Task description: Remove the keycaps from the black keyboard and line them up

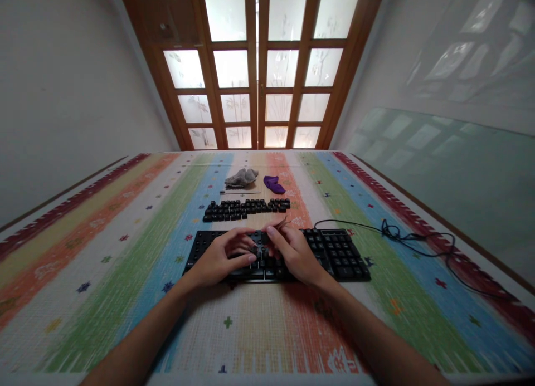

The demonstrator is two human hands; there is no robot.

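Note:
A black keyboard (346, 263) lies across the striped cloth, its left part stripped of many keycaps and its right part still covered with keys. My left hand (223, 258) is over the left-middle of it, fingers curled and thumb stretched towards them. At those fingertips is a small black keycap (253, 249), apparently held. Close beside it, my right hand (292, 252) pinches with thumb and index finger above the middle keys. A thin brownish thing (282, 224) sticks out past its fingers; what it is I cannot make out. Both hands partly cover the keyboard's middle.
Loose black keycaps (225, 210) stand in rows behind the keyboard. Farther back lie a thin stick-like tool (240, 193), a crumpled grey cloth (242, 177) and a purple cloth-like piece (274, 184). The keyboard's black cable (412, 237) coils off to the right.

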